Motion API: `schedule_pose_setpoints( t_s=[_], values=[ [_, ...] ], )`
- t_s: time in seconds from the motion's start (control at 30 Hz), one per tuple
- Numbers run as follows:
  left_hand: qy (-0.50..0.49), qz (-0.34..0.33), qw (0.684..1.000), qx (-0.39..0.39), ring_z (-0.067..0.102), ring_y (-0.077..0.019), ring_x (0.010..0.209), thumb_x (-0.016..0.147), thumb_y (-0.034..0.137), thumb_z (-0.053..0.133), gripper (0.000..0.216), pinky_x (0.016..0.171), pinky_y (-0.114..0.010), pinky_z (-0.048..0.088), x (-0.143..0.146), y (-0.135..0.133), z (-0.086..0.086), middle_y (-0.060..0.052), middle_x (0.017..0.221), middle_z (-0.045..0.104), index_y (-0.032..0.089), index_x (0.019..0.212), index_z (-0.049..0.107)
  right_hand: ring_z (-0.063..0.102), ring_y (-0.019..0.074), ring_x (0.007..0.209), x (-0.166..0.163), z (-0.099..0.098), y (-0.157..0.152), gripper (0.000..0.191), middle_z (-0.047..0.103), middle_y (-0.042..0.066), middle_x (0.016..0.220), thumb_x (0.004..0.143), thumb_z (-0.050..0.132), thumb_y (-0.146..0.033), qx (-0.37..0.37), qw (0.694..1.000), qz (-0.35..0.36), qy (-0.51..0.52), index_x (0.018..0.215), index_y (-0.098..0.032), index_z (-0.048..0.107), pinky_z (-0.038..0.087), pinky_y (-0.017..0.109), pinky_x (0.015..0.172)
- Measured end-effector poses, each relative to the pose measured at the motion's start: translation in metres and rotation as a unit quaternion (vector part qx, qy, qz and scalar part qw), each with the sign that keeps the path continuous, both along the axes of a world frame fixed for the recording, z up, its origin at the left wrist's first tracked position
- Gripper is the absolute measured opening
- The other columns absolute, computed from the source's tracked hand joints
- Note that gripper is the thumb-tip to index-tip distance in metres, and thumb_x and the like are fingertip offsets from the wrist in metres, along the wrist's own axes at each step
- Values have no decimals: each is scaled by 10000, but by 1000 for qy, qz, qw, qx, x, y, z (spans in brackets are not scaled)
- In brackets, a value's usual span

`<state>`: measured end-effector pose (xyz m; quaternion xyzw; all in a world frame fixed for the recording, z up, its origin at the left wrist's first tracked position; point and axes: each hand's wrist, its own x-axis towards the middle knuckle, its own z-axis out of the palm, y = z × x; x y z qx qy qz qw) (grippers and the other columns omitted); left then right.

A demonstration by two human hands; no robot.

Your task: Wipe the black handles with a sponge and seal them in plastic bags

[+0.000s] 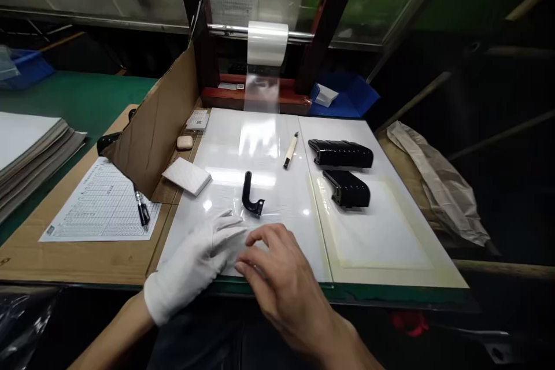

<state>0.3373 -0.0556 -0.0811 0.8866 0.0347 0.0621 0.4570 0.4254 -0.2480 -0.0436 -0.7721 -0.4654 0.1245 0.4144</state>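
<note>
Though gloved in white, showing as released at the left hand (197, 266), with fingers extended low over the glossy white work surface (221, 136). At the right hand (275, 272), bare, bending fingers with thumb close to forefinger, just beside the gloved fingertips; cannot tell whether pinching anything thin. Just beyond both hands, can see a black hooked part (248, 195) lying on the work surface, with curved end toward the fingers. Farther right, can make out a cream-handled tool (291, 151), lying aslant. Past a seam, can count two black casings: a long casing (342, 154) behind, a shorter casing (350, 189) in front, near each other. To the left, can find a white pad (187, 176), with a small pink case (184, 143) behind. Standing in the way there, an upright cardboard panel (160, 115), overlapping in view part of a printed sheet (102, 202) with black pens (142, 211) on top. At the back, can see a roll of clear film (267, 45) on a metal bar (301, 36), trailing down to the work surface, and right of that a blue bin (353, 98).
</note>
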Motion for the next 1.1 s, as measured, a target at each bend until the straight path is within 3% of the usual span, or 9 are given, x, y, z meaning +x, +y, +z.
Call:
schedule_pose_setpoints(
  t_s=[0.07,0.2,0.3,0.5,0.63,0.73,0.83,0.93,1.1],
  values=[
    [-9,16,1000,-1,628,-217,1173,980,268,543,228,1050,-339,471,2,-2,5,-54,1180,723,236,1066,752,586,230,1113,19,8,1,120,663,46,1137,986,630,-316,3,997,12,72,1067,-247,684,489,384,961],
    [20,131,991,-18,667,-171,782,1017,376,484,378,710,-252,526,27,0,12,-34,816,711,172,754,663,596,259,1217,60,11,8,545,652,31,1308,850,744,-580,-68,979,-19,191,1315,-323,624,513,392,995],
    [35,200,979,12,598,-147,661,1030,402,445,422,584,-231,462,52,5,11,-5,708,640,179,698,579,655,235,1115,87,-4,24,429,708,25,1185,883,702,-569,-38,971,-80,222,1232,-321,675,550,348,896],
    [53,276,942,182,529,-219,746,934,295,595,388,735,-351,435,109,18,-10,-52,715,571,189,573,499,640,209,773,115,-50,57,410,683,20,841,921,623,-472,-56,971,-210,102,1246,-225,643,506,382,771],
    [71,290,916,269,563,-315,883,943,326,605,273,802,-432,456,121,19,-21,-150,874,634,115,781,664,573,207,732,116,-62,59,524,624,37,870,913,601,-391,-74,960,-257,-83,1373,-155,516,460,354,668],
    [57,277,912,296,589,-323,989,1010,300,502,313,841,-432,477,113,13,-18,-192,1078,657,60,1138,658,585,200,789,114,-63,56,276,634,55,916,977,522,-312,-46,971,-198,-128,1197,-184,629,463,325,661],
    [11,140,944,297,597,-298,1112,1037,276,440,342,912,-411,495,105,7,-14,-159,1285,631,126,1297,603,590,229,871,111,-62,50,239,665,68,916,1000,497,-273,-55,981,-139,-122,1028,-204,724,478,357,721],
    [-24,33,959,280,595,-253,1194,1018,219,473,298,1009,-373,489,108,4,-13,-106,1380,605,176,1277,613,590,248,921,99,-56,31,248,674,82,991,1003,509,-259,-47,982,-146,-113,1093,-193,731,502,393,764],
    [-66,129,951,272,651,-244,1053,1022,213,460,323,941,-391,533,102,-16,-5,-126,1157,701,137,1321,556,611,220,1063,57,-53,-42,225,673,67,1110,1006,544,-213,38,978,-193,-75,1168,-221,699,541,363,869]
  ],
)
